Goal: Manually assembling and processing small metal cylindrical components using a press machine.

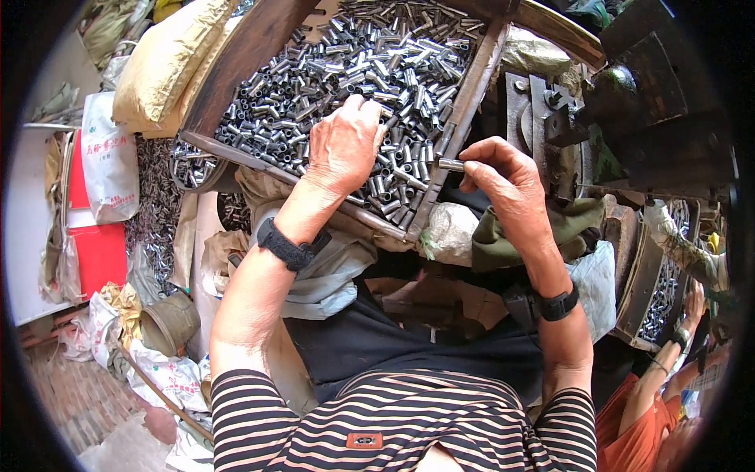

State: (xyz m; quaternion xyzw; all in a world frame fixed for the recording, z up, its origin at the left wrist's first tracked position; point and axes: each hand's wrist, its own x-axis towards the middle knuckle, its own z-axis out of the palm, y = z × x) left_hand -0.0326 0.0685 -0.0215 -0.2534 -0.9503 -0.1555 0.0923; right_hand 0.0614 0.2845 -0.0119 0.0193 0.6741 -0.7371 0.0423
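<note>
A wooden tray (236,63) full of several short metal tubes (370,63) slopes toward me. My left hand (344,145) lies palm down on the tubes near the tray's lower edge, fingers curled into the pile. My right hand (503,177) hovers just past the tray's right rim and pinches one small metal tube (451,164) between thumb and fingers. Both wrists wear black bands. A dark metal press machine (629,102) stands right of that hand.
Yellow sacks (161,63) lean at the tray's left, with plastic bags and a red-and-white box (94,244) below. More tubes lie spilled on the left (157,212). Another person in orange (653,401) works at a second tray (657,291) at the lower right.
</note>
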